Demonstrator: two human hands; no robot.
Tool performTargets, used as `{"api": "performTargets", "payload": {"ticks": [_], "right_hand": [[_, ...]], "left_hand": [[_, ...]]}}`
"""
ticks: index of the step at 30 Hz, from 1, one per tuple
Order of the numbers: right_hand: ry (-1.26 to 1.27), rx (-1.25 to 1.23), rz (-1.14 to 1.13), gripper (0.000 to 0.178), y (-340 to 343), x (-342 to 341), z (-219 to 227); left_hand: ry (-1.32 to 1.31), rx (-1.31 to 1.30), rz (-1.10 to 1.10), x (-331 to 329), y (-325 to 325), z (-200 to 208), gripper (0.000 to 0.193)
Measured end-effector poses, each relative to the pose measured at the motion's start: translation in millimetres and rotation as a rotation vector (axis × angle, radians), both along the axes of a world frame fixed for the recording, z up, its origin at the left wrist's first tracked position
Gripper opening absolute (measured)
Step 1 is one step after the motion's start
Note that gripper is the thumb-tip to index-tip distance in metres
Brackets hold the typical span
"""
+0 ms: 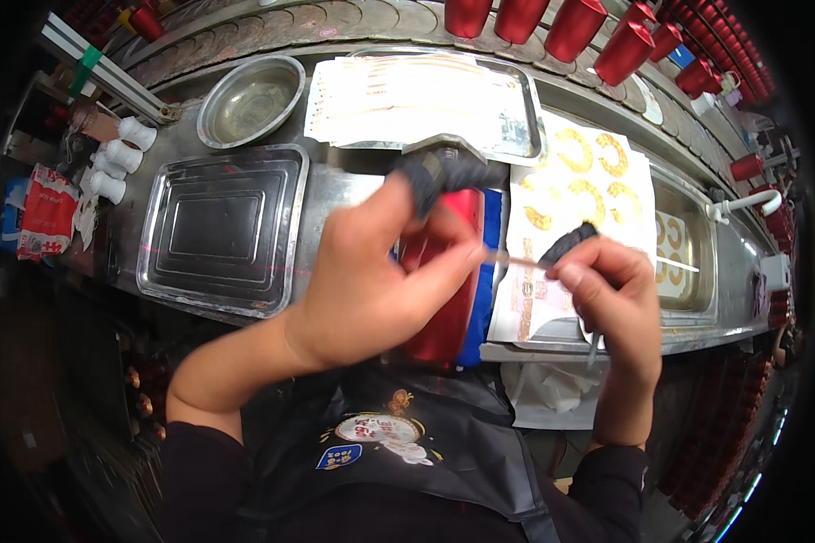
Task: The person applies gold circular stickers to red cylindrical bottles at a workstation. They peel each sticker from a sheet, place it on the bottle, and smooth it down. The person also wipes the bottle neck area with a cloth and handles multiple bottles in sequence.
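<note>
My left hand point(371, 281), blurred by motion, pinches one end of a thin brownish strip point(516, 261) between thumb and finger. The strip stretches across to my right hand point(614, 294), whose closed fingers grip its other end. Dark coverings are on the index fingers of both hands. A slim grey tip point(593, 348) sticks out below my right hand; what it belongs to is hidden. Beneath my hands a glossy red vessel point(439, 326) lies on a blue cloth point(485, 308), partly covered by my left hand.
White sheets with gold C-shaped decals point(612, 156) lie at right, beside a water-filled sink point(708, 303) with a faucet point(743, 206). Behind stands a tray point(536, 113) of stacked sheets. A dark tray point(217, 217) and metal bowl point(252, 100) sit left. Red vessels point(575, 29) line the back conveyor.
</note>
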State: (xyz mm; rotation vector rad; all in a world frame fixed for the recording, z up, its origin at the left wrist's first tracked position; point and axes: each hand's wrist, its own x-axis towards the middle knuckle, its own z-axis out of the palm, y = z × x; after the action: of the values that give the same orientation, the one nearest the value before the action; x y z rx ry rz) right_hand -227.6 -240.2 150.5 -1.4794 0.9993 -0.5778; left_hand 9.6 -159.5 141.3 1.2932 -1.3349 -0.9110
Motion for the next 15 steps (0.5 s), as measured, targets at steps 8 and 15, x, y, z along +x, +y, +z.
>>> {"api": "performTargets", "payload": {"ticks": [8,15], "right_hand": [[0.103,0.058,0.07,0.012,73,-4,-55],[0.092,0.051,0.0,0.012,83,4,-72]], "left_hand": [[0.204,0.236,0.25,-26,97,-79,0.033],[0.26,0.216,0.329,-30,103,-105,0.015]]}}
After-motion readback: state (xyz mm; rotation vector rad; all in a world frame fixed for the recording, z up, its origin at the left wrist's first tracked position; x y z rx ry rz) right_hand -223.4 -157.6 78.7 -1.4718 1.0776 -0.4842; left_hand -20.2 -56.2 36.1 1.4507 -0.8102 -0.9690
